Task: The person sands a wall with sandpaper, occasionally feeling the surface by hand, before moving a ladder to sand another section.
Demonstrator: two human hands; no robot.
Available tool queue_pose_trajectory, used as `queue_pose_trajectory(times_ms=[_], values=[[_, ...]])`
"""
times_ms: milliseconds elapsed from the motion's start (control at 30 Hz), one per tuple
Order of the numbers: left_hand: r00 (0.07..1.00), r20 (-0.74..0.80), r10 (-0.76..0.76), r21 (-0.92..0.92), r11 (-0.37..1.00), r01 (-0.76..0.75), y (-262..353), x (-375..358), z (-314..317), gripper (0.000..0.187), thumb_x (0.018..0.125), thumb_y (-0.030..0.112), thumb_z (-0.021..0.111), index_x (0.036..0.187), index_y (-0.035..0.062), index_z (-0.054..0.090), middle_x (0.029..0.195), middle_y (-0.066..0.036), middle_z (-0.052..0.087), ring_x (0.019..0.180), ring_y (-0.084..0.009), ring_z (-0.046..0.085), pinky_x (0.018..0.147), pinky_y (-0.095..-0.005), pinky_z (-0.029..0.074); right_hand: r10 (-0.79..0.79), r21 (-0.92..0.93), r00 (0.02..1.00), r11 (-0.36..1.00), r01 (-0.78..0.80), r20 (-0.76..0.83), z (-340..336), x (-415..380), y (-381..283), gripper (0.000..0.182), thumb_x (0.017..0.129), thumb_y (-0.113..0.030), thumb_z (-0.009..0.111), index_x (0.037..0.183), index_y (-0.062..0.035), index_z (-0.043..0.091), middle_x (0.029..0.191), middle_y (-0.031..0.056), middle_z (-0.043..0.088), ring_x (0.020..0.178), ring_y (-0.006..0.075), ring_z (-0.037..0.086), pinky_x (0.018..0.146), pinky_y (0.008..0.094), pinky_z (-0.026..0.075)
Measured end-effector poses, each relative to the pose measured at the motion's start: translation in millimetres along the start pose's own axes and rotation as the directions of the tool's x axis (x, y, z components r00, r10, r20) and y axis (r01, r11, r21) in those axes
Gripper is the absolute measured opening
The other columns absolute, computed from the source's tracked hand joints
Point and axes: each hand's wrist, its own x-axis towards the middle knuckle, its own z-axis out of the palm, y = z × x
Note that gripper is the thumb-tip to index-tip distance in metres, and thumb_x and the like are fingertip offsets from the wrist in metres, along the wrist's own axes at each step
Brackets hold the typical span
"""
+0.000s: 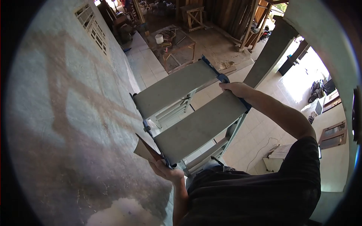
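Note:
A folding stepladder stands below me, seen from above, with two broad grey top panels (200,128) and blue-black end fittings. My right hand (237,89) is closed on the ladder's far right corner, by the hinge fitting. My left hand (167,172) is wrapped round a flat, thin sheet (145,150), brownish on one side and pale on the other, next to the ladder's near left corner. The patchy blue-grey wall (94,124) rises just left of the ladder and the sheet.
A low wooden table (181,49) bears a white bucket (159,38) and tools. A wooden stand (193,17) is at the top. A grey pillar (269,52) rises at the right. A motorcycle (317,90) and a pale cabinet (277,156) stand at the right.

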Motion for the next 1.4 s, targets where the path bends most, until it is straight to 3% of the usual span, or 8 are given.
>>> queue_pose_trajectory(times_ms=[100,267,600,733,967,1067,1133,1400], values=[[0.984,0.017,0.175,0.081,0.981,-0.176,-6,3,-1,0.036,0.098,0.014,0.036,0.129,-0.0046,0.033,0.109,-0.030,0.051,0.085,-0.0445,0.054,0.067,-0.0497,0.044,-0.023,-0.013,1.000,1.000,0.023,-0.004,-1,-3,1,0.030,0.086,-0.041,0.062,0.072,-0.0162,0.056,0.067,0.0005,0.056,0.054,0.0109,0.055,0.053,0.0285,0.046],[0.935,0.012,-0.355,-0.342,0.877,0.337,-6,-2,3,0.036,0.099,0.024,0.033,0.105,-0.0056,0.052,0.091,-0.023,0.053,0.076,-0.0330,0.053,0.067,-0.0423,0.041,-0.084,-0.090,0.996,0.992,0.083,-0.010,-2,5,3,0.028,0.085,-0.042,0.062,0.072,-0.0176,0.056,0.067,0.0003,0.056,0.054,0.0113,0.056,0.053,0.0284,0.047],[0.848,0.106,-0.519,-0.481,0.720,0.500,23,13,-6,0.038,0.100,0.028,0.033,0.085,-0.0007,0.053,0.078,-0.012,0.052,0.071,-0.0246,0.051,0.067,-0.0358,0.040,-0.324,-0.385,0.946,0.870,0.307,0.021,-12,11,8,0.058,0.084,-0.059,0.052,0.089,-0.0028,0.064,0.085,0.0122,0.063,0.083,0.0210,0.060,0.076,0.0317,0.045],[0.789,0.165,-0.592,-0.590,0.582,0.559,21,11,-5,0.037,0.102,0.030,0.033,0.095,0.0002,0.055,0.079,-0.008,0.056,0.070,-0.0171,0.053,0.066,-0.0291,0.043,-0.504,-0.923,0.856,0.374,0.094,-0.116,25,-64,-33,0.069,0.086,-0.059,0.048,0.125,-0.0024,0.054,0.115,0.0230,0.060,0.111,0.0368,0.056,0.096,0.0401,0.041],[0.752,0.197,-0.630,-0.588,0.538,0.604,22,13,-9,0.038,0.102,0.033,0.035,0.108,-0.0016,0.051,0.083,-0.011,0.060,0.073,-0.0182,0.058,0.066,-0.0309,0.044,-0.815,-0.772,0.350,-0.175,0.612,0.462,87,-132,-94,0.052,0.085,-0.035,0.060,0.126,-0.0058,0.050,0.125,0.0181,0.054,0.115,0.0356,0.052,0.096,0.0434,0.040],[0.714,0.242,-0.657,-0.251,0.668,0.700,16,11,-20,0.036,0.101,0.032,0.037,0.111,-0.0010,0.048,0.078,-0.018,0.060,0.074,-0.0326,0.060,0.067,-0.0383,0.046,-0.587,-0.453,0.121,-0.461,0.763,0.801,135,-178,-108,0.054,0.080,-0.027,0.066,0.127,-0.0075,0.050,0.112,0.0160,0.057,0.107,0.0327,0.055,0.095,0.0444,0.041],[0.918,-0.080,-0.389,-0.132,0.917,0.377,6,6,-26,0.024,0.095,0.021,0.050,0.101,-0.0012,0.054,0.080,-0.020,0.059,0.076,-0.0385,0.057,0.068,-0.0416,0.045,-0.416,-0.175,-0.136,-0.627,0.759,0.899,158,-194,-107,0.053,0.077,-0.025,0.069,0.125,-0.0086,0.052,0.111,0.0130,0.058,0.105,0.0296,0.056,0.094,0.0438,0.042],[0.915,-0.306,-0.262,0.129,0.941,0.312,53,1,-170,0.017,0.082,0.008,0.065,0.097,0.0014,0.060,0.088,-0.014,0.064,0.081,-0.0280,0.065,0.073,-0.0341,0.049,0.081,0.598,-0.866,-0.755,0.270,0.493,249,-224,-82,0.038,0.080,-0.019,0.061,0.117,-0.0150,0.053,0.126,0.0075,0.051,0.118,0.0223,0.051,0.099,0.0380,0.043]])
